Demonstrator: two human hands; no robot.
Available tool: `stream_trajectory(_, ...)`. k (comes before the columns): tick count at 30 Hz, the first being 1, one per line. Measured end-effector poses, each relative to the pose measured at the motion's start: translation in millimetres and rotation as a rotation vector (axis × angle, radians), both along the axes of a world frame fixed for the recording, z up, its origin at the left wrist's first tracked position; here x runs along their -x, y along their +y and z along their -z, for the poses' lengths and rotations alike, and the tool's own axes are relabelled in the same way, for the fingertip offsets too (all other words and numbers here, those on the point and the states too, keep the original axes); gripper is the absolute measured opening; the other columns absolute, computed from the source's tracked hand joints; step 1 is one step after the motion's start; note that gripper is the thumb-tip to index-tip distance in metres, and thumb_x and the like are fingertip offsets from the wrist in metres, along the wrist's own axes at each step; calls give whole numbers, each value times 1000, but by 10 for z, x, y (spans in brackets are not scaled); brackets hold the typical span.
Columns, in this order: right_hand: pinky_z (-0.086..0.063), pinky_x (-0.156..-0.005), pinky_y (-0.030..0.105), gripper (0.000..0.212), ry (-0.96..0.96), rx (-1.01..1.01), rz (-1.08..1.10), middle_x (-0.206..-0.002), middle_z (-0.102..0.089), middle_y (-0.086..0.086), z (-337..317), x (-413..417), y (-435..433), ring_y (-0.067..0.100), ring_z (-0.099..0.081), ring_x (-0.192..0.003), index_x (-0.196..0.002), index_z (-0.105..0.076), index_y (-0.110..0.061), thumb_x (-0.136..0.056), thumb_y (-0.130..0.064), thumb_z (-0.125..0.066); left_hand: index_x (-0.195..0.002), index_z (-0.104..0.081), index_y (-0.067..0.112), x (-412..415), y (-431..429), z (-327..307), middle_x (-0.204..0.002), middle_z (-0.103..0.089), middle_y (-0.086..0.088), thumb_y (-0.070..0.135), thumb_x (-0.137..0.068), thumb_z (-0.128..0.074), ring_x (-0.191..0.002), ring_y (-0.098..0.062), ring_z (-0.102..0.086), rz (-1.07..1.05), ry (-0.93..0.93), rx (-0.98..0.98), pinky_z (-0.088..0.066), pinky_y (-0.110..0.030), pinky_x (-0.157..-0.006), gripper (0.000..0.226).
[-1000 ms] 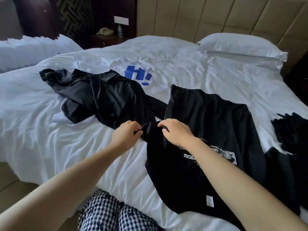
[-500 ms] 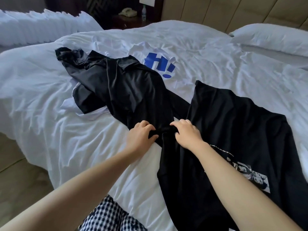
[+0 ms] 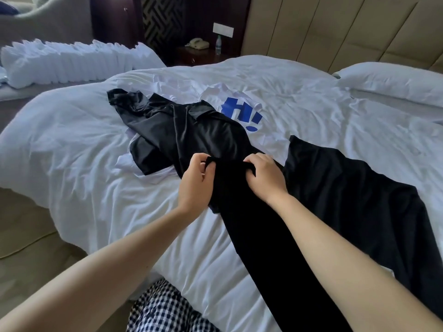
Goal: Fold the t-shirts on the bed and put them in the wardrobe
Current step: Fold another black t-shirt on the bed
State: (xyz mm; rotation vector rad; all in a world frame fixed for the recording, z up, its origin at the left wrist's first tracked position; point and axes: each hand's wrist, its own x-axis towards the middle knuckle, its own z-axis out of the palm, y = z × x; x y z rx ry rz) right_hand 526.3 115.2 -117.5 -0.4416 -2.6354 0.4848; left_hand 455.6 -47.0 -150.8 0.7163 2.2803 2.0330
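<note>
Black t-shirt (image 3: 335,195) lies spread on the bed (image 3: 72,144), its left edge bunched up; L hand (image 3: 195,185) & R hand (image 3: 263,178) both pinch that edge, close together; prob. first fold, side over body; next: carry it across, lay flat w/o creases; crumpled black top (image 3: 191,133) & white printed tee (image 3: 242,113) lie beyond, unfolded.

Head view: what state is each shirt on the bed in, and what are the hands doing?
Near black t-shirt: spread out, unfolded, edge lifted.
Far black shirt: crumpled, unfolded.
White t-shirt: crumpled, partly under the far one.
Left hand: pinching the lifted edge.
Right hand: pinching the same edge.
</note>
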Motion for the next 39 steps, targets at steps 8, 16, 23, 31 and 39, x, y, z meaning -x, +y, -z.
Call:
stream_trajectory(8,-46,-71,32,28,-167,-11,-78,-114,-59,-5,631,372,-211,16,-48,-115,-108,-66,-18,-89,-5,-50,-111,-50,30,182,-431,692,-59,-44,11,25,-97,-52,-58,-7,-48,-94,201,369,-33,-29,-56,15)
stream_trajectory(16,-49,-72,31,11,148,-95,-6,-105,-52,2,1068,316,-306,20,-52,-100,-90,-63,-13,-81,-7,-67,-96,-61,19,199,-382,974,-113,-51,1,9,-77,-46,-99,-16,-48,-102,449,471,-37,-25,-85,26)
stream_trajectory(23,-41,-95,37,24,-6,-182,-4,-100,-69,-3,1037,200,-303,22,-62,-100,-102,-74,-19,-88,-22,-54,-102,-65,23,204,-378,964,-110,-50,2,11,-79,-48,-105,-18,-45,-118,414,573,-35,-31,-97,31)
stream_trajectory(31,-2,-122,34,48,-477,8,-129,-163,-15,-5,725,-555,-446,10,-5,-150,-150,-33,-33,-102,-34,-39,-131,-55,30,-95,-505,748,-153,-26,-1,48,-99,-40,-141,-22,-24,0,298,795,-19,-37,-115,40)
stream_trajectory(39,-39,-107,33,40,-484,14,-28,-148,-40,-16,467,-1595,-445,8,-40,-135,-137,-50,-37,-97,-35,-49,-140,-46,28,-880,-574,474,-160,-13,-3,45,-100,-41,-149,-24,-1,275,418,876,-4,-38,-121,44)
